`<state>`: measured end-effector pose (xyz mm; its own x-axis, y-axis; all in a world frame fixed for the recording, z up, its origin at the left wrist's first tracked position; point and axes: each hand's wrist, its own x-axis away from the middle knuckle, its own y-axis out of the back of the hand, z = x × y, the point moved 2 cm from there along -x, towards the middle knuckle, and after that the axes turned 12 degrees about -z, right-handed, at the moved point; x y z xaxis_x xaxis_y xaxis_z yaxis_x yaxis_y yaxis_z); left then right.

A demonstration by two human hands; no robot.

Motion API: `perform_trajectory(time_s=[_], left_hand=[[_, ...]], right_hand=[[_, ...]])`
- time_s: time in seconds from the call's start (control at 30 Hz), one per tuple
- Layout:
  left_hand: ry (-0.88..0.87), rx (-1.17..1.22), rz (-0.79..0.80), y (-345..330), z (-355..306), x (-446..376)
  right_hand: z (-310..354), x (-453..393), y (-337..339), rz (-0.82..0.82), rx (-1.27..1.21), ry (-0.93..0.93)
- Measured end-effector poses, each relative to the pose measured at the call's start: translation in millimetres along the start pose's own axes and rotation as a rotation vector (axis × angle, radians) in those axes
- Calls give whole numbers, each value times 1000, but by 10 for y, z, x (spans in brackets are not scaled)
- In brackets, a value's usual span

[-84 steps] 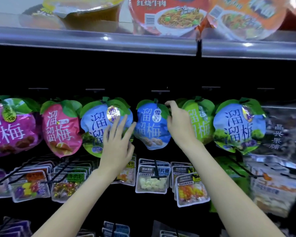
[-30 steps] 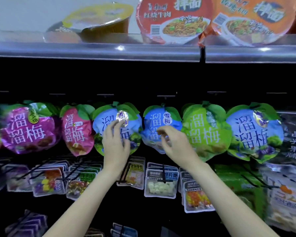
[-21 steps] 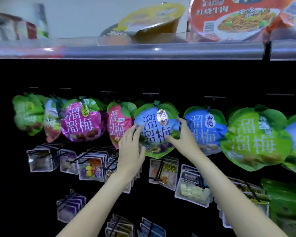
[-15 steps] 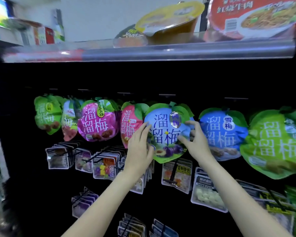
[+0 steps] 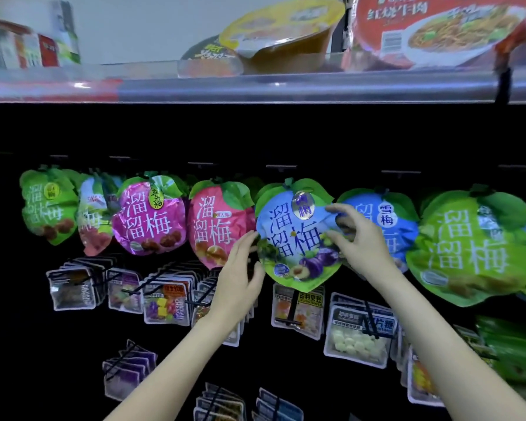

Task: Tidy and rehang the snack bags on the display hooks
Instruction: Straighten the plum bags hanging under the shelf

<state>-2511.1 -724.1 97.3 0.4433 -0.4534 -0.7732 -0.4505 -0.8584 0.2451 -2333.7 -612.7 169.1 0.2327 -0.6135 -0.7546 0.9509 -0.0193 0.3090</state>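
Far-left boxes (image 5: 28, 47) blurred; green bag (image 5: 480, 247) perhaps edge-cropped.

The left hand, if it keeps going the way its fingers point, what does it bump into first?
Probably the light blue plum bag: the left hand points up and right at its left edge, fingertips about touching it already. Depth is hard to judge.

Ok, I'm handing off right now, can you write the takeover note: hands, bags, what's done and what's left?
Left hand: fingers on the left edge of the light-blue plum snack bag with green leaf top, grip unclear.
Right hand: fingers curled at that bag's right edge, in front of the darker blue bag.
The light-blue bag hangs in the hook row, between the pink-red bag and the darker blue one.
Done: the row hangs in a line.
Left: square up this bag; the far-left green bag and its neighbour look crowded.
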Motion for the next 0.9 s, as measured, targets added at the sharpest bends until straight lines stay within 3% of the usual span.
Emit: perform_trajectory(time_s=[0.13, 0.3, 0.47, 0.63, 0.73, 0.83, 0.9], left_hand=[[75, 50, 15, 21, -47, -51], [30, 7, 39, -1, -80, -10], [60, 15, 11, -12, -77, 24], [-53, -54, -99, -59, -101, 40], [-193, -87, -136, -139, -166, 48], [-262, -53, -50, -275, -263, 71], [-289, -35, 6, -390, -324, 109]], right_hand=[[73, -238, 257, -139, 111, 193], [119, -408, 296, -137, 187, 315], [-16, -174, 212, -155, 202, 304], [-89, 297, 53, 77, 183, 157], [-230, 530, 250, -123, 189, 28], [-298, 622, 590, -420, 198, -108], [-332, 683, 768, -488, 225, -178]])
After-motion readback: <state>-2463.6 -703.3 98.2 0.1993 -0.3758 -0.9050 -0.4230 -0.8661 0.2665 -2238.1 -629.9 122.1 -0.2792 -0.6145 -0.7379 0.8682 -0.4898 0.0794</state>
